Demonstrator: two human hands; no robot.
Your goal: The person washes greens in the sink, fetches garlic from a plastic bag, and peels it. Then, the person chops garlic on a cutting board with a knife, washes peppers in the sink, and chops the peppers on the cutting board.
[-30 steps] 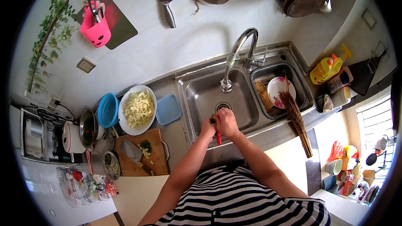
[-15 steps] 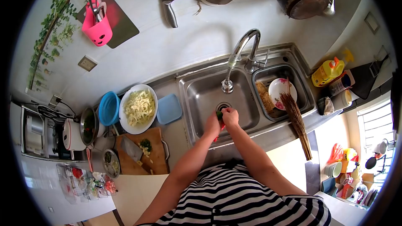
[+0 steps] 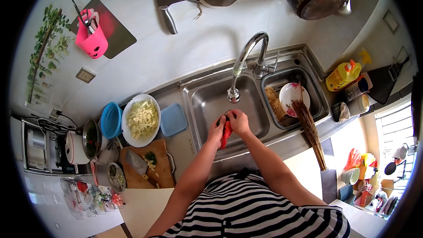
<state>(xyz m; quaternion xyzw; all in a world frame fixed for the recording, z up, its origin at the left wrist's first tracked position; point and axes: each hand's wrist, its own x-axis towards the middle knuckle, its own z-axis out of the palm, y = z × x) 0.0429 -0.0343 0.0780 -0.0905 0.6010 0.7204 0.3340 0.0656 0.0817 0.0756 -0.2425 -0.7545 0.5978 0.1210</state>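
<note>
Both hands are close together over the front of the left sink basin (image 3: pixel 207 99), below the tap's spray head (image 3: pixel 233 95). My left hand (image 3: pixel 215 132) is closed around red peppers (image 3: pixel 226 135), which hang down between the hands, with a bit of dark green showing by its fingers. My right hand (image 3: pixel 239 122) has its fingers curled in against the top of the same bundle. The fingers hide part of the peppers.
The right basin (image 3: pixel 288 123) holds a flowered plate (image 3: pixel 294 94), a scrubber (image 3: pixel 275 103) and a whisk brush (image 3: pixel 310 132). On the left are a bowl of shredded vegetable (image 3: pixel 142 119), a blue container (image 3: pixel 173 120) and a cutting board (image 3: pixel 163 158) with a cleaver (image 3: pixel 135 161).
My hands have shifted slightly left, and more of the red peppers shows between them. My right hand's fingers have curled over. The whole view has also tilted a little.
</note>
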